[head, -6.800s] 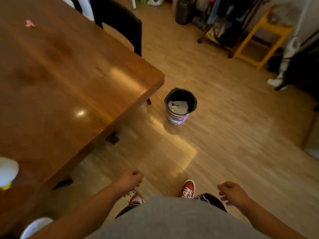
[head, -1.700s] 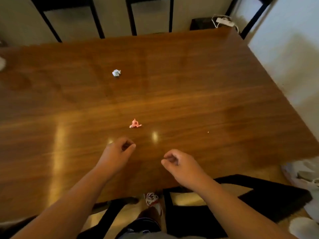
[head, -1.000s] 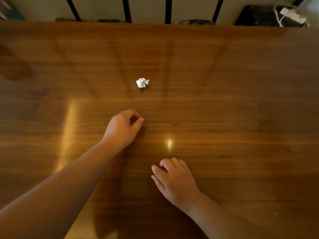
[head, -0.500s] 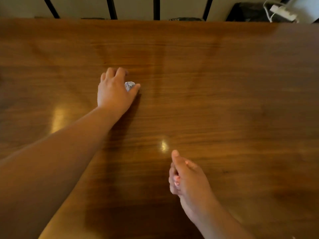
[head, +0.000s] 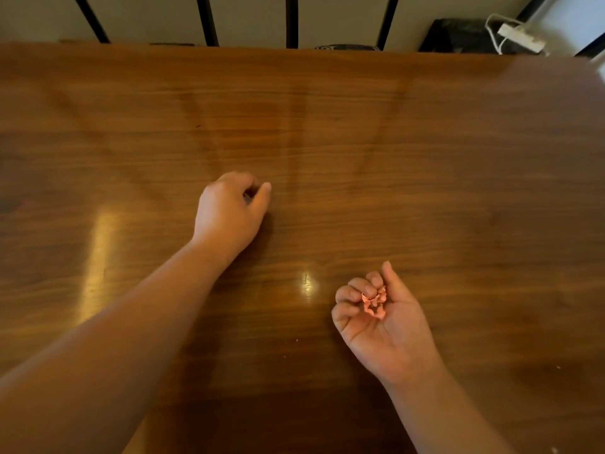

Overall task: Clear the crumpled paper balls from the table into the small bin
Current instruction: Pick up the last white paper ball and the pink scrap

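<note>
The right hand (head: 383, 322) is lying palm-up over the table (head: 425, 165), fingers half curled and cradling a pink paper ball (head: 374, 304) — likely so it stays put — while the left hand (head: 229, 214) is closing into a fist, seemingly around something small and greyish, with no bin showing.
</note>
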Demonstrator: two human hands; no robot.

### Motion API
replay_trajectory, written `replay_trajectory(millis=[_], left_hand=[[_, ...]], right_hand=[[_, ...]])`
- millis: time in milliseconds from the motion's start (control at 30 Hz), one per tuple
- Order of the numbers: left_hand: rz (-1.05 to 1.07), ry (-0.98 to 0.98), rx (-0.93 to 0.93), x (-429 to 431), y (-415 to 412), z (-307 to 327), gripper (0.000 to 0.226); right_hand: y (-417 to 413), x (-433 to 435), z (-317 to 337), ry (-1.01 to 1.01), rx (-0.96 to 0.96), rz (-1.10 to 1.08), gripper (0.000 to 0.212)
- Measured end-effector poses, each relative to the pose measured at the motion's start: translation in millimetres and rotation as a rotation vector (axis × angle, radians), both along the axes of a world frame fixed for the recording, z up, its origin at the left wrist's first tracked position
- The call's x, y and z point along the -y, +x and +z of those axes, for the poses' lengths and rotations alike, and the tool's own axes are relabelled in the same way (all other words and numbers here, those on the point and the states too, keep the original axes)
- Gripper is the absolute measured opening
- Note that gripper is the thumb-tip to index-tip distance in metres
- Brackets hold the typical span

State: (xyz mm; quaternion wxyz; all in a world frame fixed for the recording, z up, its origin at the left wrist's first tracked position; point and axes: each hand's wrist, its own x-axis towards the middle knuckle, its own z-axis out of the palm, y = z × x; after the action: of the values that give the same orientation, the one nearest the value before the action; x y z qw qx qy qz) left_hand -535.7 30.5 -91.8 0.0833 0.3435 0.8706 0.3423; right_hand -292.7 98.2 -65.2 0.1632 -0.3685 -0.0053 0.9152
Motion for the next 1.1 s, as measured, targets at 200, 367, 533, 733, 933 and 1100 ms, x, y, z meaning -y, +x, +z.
replay_trajectory(millis=[200, 367, 533, 733, 933, 1100], left_hand=[[0.251, 0.292, 0.609, 53, 66, 10, 0.03], [0.401, 0.413, 1.036, 107, 123, 19, 0.023], [0.487, 0.392, 1.264, 160, 174, 34, 0.023], [0.528, 0.575, 1.673, 220, 230, 57, 0.02], [0.564, 0.683, 1.672, 274, 314, 86, 0.019], [0.672, 0.802, 1.588, 312, 411, 114, 0.019]], right_hand=[[12, 14, 7, 0.015, 0.029, 0.039, 0.035], [37, 30, 18, 0.278, 0.205, 0.116, 0.044], [74, 45, 38, 0.235, 0.251, 0.083, 0.037], [137, 69, 63, 0.198, 0.28, 0.155, 0.033], [210, 105, 81, 0.212, 0.345, 0.346, 0.031], [275, 139, 93, 0.209, 0.359, 0.549, 0.032]])
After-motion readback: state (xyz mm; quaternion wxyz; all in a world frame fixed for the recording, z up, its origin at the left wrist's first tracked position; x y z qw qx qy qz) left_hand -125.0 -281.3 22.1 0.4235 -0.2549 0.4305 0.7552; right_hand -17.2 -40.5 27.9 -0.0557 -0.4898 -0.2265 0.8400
